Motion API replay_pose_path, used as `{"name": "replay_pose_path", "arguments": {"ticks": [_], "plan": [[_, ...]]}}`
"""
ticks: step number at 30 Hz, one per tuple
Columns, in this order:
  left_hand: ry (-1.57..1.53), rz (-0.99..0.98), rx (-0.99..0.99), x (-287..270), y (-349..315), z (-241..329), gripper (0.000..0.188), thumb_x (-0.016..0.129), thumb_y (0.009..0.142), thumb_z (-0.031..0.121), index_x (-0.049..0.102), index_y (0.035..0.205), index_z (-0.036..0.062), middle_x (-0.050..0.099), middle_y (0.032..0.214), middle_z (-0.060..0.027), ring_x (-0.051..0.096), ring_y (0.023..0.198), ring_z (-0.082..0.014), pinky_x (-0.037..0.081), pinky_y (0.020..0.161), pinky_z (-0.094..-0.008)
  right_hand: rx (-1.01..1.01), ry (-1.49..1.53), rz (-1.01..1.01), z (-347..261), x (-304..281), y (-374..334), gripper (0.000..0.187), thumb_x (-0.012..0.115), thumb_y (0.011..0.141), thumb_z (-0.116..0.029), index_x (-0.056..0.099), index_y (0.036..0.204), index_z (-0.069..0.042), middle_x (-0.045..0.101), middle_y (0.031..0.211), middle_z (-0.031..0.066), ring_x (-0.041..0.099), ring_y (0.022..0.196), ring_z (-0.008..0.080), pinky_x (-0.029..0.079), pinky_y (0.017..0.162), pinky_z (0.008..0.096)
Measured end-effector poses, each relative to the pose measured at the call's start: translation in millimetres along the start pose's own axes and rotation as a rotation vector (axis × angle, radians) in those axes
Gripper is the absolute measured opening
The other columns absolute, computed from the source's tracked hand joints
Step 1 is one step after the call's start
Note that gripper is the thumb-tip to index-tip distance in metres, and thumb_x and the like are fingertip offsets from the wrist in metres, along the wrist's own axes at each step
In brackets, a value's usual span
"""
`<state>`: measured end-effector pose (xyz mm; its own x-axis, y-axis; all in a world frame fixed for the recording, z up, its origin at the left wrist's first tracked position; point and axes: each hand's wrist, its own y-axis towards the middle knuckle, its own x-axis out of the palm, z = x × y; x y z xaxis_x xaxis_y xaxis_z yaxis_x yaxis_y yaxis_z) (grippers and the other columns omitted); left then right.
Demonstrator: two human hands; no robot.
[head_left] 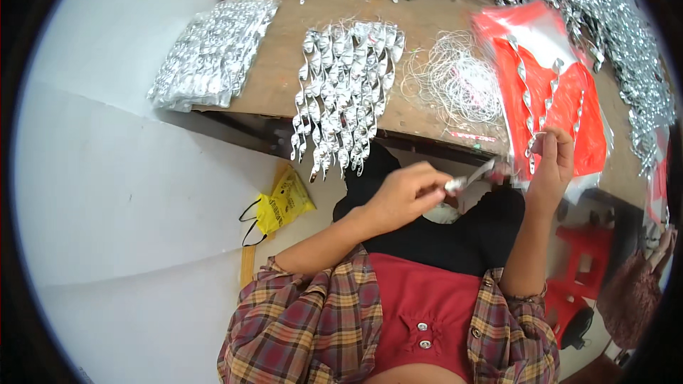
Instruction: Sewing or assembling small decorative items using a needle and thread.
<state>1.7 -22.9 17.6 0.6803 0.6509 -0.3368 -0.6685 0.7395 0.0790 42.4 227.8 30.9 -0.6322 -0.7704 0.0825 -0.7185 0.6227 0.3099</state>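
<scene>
My left hand (409, 195) is closed in a pinch above my lap, gripping a shiny silver foil strip (455, 185) whose far end is blurred by motion. Farther right, at the table's front edge, my right hand (553, 163) pinches what looks like a thin white string, with a small loop showing at the fingertips. Just beyond it lies a red and clear plastic bag (509, 85), with several silver foil spirals (525, 78) on top. Left of the bag is a loose tangle of white string (462, 78). A bunch of silver spirals (345, 78) hangs over the table edge.
On the brown table (284, 50), a clear bag packed with silver spirals (213, 57) lies at the left. Silver tinsel (612, 35) heaps along the back and right. Below are a yellow bag (284, 203) and a red stool (580, 263).
</scene>
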Motion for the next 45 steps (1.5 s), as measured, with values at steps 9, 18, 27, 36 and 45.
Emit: {"name": "replay_pose_path", "arguments": {"ticks": [9, 18, 27, 36, 45], "plan": [[-0.124, 0.697, -0.201, -130, 37, 20, 0.036, 0.057, 0.080, 0.007, 0.057, 0.115, -0.0002, 0.047, 0.062, 0.0041, 0.041, 0.050, -0.0027, 0.034, 0.044, -0.0179, 0.121, 0.075, -0.227, -6, 2, -24, 0.019, 0.053, 0.091, -0.010, 0.056, 0.108, -0.001, 0.057, 0.092, 0.0036, 0.049, 0.076, 0.0086, 0.040, 0.070, 0.0222], [0.208, 0.571, -0.259, -172, 42, -46, 0.043, 0.065, 0.080, 0.017, 0.056, 0.117, -0.0033, 0.062, 0.093, -0.0044, 0.058, 0.079, -0.0105, 0.046, 0.071, -0.0238, 0.116, 0.036, -0.254, -3, 4, -21, 0.019, 0.053, 0.092, -0.011, 0.057, 0.107, 0.000, 0.058, 0.089, 0.0030, 0.050, 0.075, 0.0071, 0.042, 0.068, 0.0204], [0.189, 0.629, -0.130, -187, 34, -58, 0.035, 0.065, 0.079, 0.014, 0.060, 0.109, -0.0041, 0.059, 0.095, -0.0094, 0.055, 0.078, -0.0138, 0.045, 0.068, -0.0265, 0.091, -0.069, -0.354, -13, 29, -1, 0.015, 0.051, 0.090, -0.003, 0.058, 0.103, -0.001, 0.058, 0.088, 0.0023, 0.052, 0.076, 0.0075, 0.043, 0.067, 0.0212], [0.345, 0.582, -0.103, -144, 15, -16, 0.029, 0.063, 0.081, 0.013, 0.063, 0.108, 0.0019, 0.060, 0.096, -0.0041, 0.053, 0.082, -0.0103, 0.042, 0.071, -0.0229, -0.177, -0.389, -0.490, 9, 100, 135, 0.022, 0.057, 0.087, -0.014, 0.063, 0.104, -0.002, 0.062, 0.086, 0.0011, 0.054, 0.077, 0.0080, 0.044, 0.069, 0.0239], [0.078, 0.749, -0.149, -129, -76, 4, 0.021, 0.057, 0.083, 0.001, 0.062, 0.104, -0.0027, 0.059, 0.097, -0.0047, 0.055, 0.085, -0.0099, 0.043, 0.076, -0.0223, 0.054, -0.199, -0.522, 47, 210, 256, 0.029, 0.062, 0.080, -0.017, 0.063, 0.107, -0.004, 0.063, 0.081, 0.0027, 0.055, 0.065, 0.0082, 0.047, 0.062, 0.0264]]}}
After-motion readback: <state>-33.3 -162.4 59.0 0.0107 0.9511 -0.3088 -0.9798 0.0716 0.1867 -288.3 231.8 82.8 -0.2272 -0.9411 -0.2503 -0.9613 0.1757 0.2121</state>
